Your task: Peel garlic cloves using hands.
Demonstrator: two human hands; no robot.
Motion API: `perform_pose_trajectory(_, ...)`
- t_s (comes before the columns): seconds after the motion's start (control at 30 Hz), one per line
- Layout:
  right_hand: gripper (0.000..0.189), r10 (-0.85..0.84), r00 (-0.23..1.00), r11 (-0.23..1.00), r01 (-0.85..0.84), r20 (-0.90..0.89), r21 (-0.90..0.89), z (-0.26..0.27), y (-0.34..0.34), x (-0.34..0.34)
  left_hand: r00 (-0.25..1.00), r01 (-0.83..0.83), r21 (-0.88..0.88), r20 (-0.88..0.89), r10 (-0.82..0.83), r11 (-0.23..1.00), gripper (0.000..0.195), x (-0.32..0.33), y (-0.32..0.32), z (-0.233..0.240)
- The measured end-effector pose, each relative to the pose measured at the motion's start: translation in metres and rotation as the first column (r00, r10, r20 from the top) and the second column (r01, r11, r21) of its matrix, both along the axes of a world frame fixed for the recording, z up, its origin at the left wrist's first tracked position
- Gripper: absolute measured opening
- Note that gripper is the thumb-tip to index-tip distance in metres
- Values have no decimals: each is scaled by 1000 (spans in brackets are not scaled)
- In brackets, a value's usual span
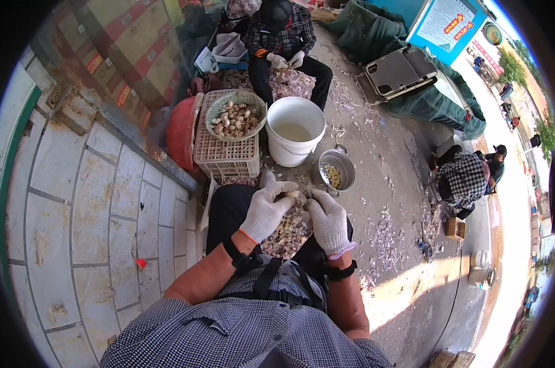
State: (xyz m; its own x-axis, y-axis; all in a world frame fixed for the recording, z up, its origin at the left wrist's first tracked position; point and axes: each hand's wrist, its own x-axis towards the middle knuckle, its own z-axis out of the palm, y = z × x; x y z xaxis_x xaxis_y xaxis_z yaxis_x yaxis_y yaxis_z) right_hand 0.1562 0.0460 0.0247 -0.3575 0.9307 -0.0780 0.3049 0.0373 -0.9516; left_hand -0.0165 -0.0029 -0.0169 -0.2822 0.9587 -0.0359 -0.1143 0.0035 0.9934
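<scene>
Both of my hands wear pale knitted work gloves and meet above my lap. My left hand (pixel 267 209) pinches a garlic piece (pixel 298 198) between thumb and fingers. Close against it, my right hand (pixel 328 223) has thumb and fingers closed around a small dark object (pixel 308 195), too small to identify. Garlic skins (pixel 286 237) lie heaped below, between my legs. Ahead of me stands a white plastic bucket (pixel 296 131) with cloudy liquid inside. Right of it, a metal pot (pixel 347 171) holds peeled garlic cloves (pixel 332 176).
A green basin (pixel 213 110) of garlic bulbs (pixel 235 120) rests on an upturned-looking plastic crate (pixel 227 156), beside a red tub (pixel 178 133). Opposite sits a gloved co-worker (pixel 282 41). A white block wall (pixel 93 207) runs along my left. Other people (pixel 464 177) sit far right.
</scene>
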Motion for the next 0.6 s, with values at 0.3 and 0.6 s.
perform_pose_trajectory(0.3, 27, 105, 985, 980, -127, 138, 157, -6, 1, 4, 989, 5, -34, 147, 0, 999, 23, -4, 0, 0)
perform_pose_trajectory(0.6, 27, 97, 995, 992, -98, 19, 79, 3, 2, 5, 967, 29, -11, 253, -26, 1000, 22, -6, -2, 7)
